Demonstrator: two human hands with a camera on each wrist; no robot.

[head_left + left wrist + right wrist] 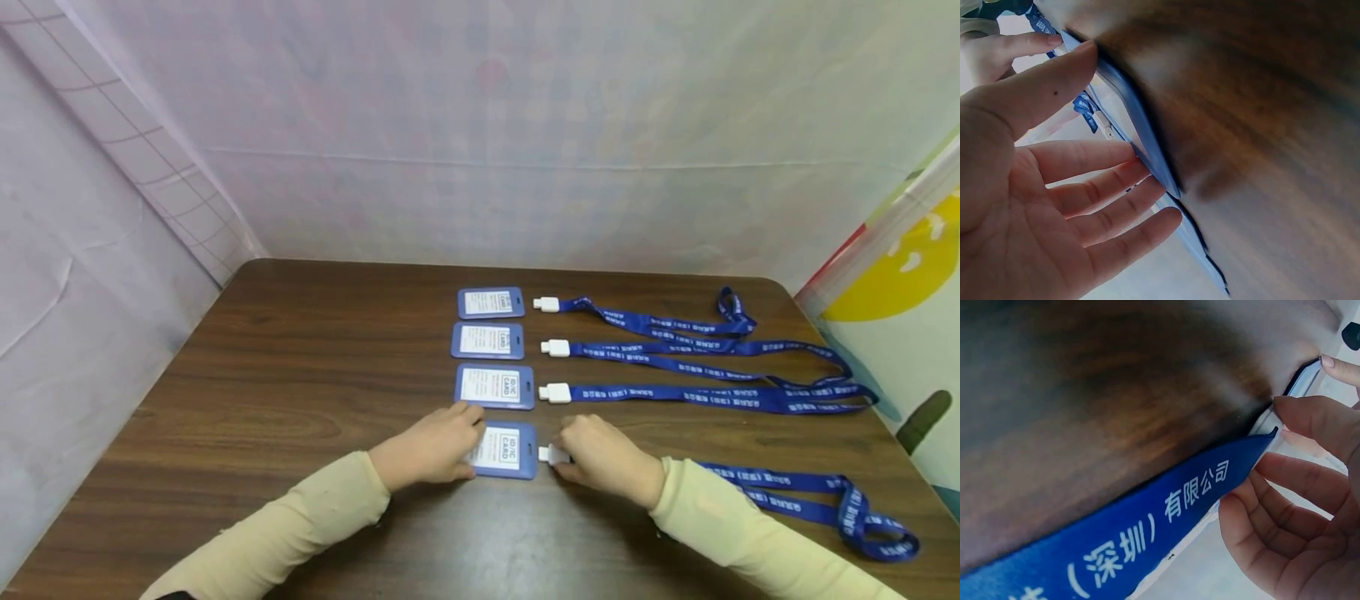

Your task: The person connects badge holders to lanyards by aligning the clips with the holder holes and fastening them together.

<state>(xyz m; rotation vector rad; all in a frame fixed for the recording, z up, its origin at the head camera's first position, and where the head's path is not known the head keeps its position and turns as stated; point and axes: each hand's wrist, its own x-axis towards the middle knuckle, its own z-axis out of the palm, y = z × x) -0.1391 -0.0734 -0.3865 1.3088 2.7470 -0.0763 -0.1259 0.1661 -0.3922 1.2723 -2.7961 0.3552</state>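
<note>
My left hand (438,446) is at the left end of the nearest blue ID card holder (510,450), thumb at its near edge and fingers at its far edge. The left wrist view shows the long fingers (1104,215) only slightly bent, tips against the holder (1147,144). With thumb and index finger, my right hand (607,458) pinches the white plastic clip (1263,420) of a blue lanyard (1166,519) printed with white characters. The clip's tip points at the holder's slotted end, a small gap apart. My right hand and sleeve hide part of this lanyard.
Beyond lie three more blue card holders, one (495,387) nearest, one (487,341) in the middle and one (491,303) farthest. Each faces the white clip (556,392) of its own lanyard (675,396). A pale curtain (480,150) hangs behind the brown wooden table (300,350).
</note>
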